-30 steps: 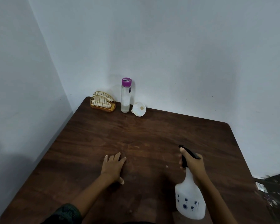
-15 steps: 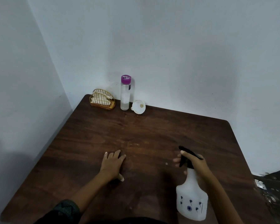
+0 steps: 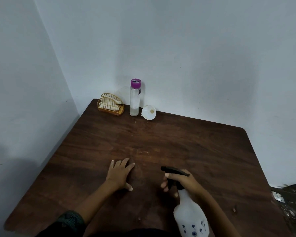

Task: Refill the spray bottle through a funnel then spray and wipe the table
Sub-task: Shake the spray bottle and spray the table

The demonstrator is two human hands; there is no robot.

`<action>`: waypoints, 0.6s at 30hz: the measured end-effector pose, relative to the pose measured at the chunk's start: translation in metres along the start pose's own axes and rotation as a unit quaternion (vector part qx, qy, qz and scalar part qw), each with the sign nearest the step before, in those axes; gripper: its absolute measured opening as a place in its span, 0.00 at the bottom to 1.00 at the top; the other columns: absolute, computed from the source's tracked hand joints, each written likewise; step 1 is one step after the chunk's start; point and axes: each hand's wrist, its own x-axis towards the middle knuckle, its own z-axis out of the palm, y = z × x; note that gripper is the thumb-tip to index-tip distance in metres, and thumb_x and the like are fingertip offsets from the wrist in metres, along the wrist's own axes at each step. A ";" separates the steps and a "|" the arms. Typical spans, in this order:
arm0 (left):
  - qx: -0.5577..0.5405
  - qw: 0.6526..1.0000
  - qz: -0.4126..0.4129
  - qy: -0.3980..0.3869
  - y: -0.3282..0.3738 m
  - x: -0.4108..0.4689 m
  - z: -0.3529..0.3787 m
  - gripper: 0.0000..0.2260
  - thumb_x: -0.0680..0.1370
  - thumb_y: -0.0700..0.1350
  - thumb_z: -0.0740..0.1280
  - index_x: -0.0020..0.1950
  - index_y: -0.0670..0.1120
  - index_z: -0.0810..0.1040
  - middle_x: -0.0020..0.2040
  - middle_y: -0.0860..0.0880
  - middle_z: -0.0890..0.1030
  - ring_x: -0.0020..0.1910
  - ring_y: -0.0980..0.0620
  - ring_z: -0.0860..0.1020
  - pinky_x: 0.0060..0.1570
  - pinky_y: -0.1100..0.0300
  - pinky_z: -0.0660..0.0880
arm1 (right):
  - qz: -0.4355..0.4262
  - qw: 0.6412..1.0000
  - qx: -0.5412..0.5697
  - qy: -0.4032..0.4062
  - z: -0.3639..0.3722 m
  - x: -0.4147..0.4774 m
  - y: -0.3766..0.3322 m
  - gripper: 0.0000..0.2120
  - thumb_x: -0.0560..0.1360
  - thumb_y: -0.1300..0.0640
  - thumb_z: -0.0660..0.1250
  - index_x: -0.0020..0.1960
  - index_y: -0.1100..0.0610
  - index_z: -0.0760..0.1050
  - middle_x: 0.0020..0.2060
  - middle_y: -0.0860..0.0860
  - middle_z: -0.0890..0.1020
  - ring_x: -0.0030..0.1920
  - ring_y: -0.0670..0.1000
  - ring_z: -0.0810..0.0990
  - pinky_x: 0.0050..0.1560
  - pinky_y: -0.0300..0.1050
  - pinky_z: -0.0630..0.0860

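Your right hand (image 3: 183, 183) is wrapped around the neck of the white spray bottle (image 3: 190, 214), fingers curled under the black trigger head (image 3: 174, 171), which points left toward your other hand. The bottle stands at the near right of the dark wooden table (image 3: 203, 142), its long axis running from the nozzle down toward you; whether its base rests on the wood you cannot tell, since the frame cuts it off. Your left hand (image 3: 120, 174) lies flat and empty on the table, fingers spread, just beside the nozzle.

Everything the refill needs sits well apart, at the far left corner against the wall: the white funnel (image 3: 149, 112) on its side, the clear bottle with the purple cap (image 3: 135, 98) just left of it, and a gold wire napkin holder (image 3: 110, 106) beyond that. From here, your free left hand looks the nearer one to reach the funnel, straight ahead of it, while the right steadies the sprayer. The trigger head probably has to come off first.
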 end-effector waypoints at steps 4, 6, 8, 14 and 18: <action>-0.174 0.985 -0.004 0.023 0.009 0.000 -0.008 0.35 0.71 0.60 0.69 0.74 0.54 0.61 0.76 0.50 0.59 0.74 0.49 0.59 0.73 0.42 0.45 | -0.016 0.996 0.047 0.079 0.003 0.001 0.005 0.11 0.74 0.58 0.69 0.38 0.65 0.78 0.27 0.59 0.74 0.24 0.52 0.72 0.25 0.42 0.69; -0.379 0.924 0.025 0.043 0.023 -0.005 -0.019 0.23 0.74 0.56 0.69 0.68 0.54 0.70 0.69 0.50 0.71 0.67 0.52 0.70 0.72 0.45 0.59 | -0.013 0.996 0.049 0.073 0.000 -0.001 0.004 0.10 0.74 0.57 0.69 0.38 0.64 0.78 0.27 0.58 0.75 0.25 0.53 0.73 0.27 0.43 0.70; -0.570 0.818 0.065 0.024 0.044 -0.016 -0.035 0.13 0.76 0.49 0.68 0.61 0.54 0.76 0.61 0.49 0.79 0.60 0.52 0.77 0.63 0.53 0.73 | -0.013 0.997 0.052 0.052 -0.004 -0.004 0.003 0.09 0.73 0.57 0.69 0.39 0.63 0.79 0.28 0.58 0.77 0.27 0.54 0.74 0.28 0.44 0.69; -0.730 0.676 0.076 -0.063 0.083 -0.022 -0.047 0.11 0.77 0.45 0.67 0.59 0.52 0.79 0.54 0.52 0.83 0.54 0.54 0.81 0.58 0.57 0.75 | -0.039 0.996 0.065 0.041 0.003 -0.010 0.003 0.11 0.74 0.60 0.67 0.50 0.68 0.78 0.30 0.59 0.78 0.28 0.55 0.75 0.26 0.43 0.68; -0.755 0.651 0.066 -0.029 0.094 -0.018 -0.044 0.05 0.76 0.42 0.68 0.50 0.47 0.82 0.47 0.49 0.84 0.48 0.54 0.82 0.53 0.60 0.77 | -0.055 0.993 0.090 0.050 0.009 -0.013 0.000 0.10 0.74 0.61 0.67 0.49 0.67 0.78 0.30 0.60 0.78 0.28 0.55 0.75 0.26 0.43 0.68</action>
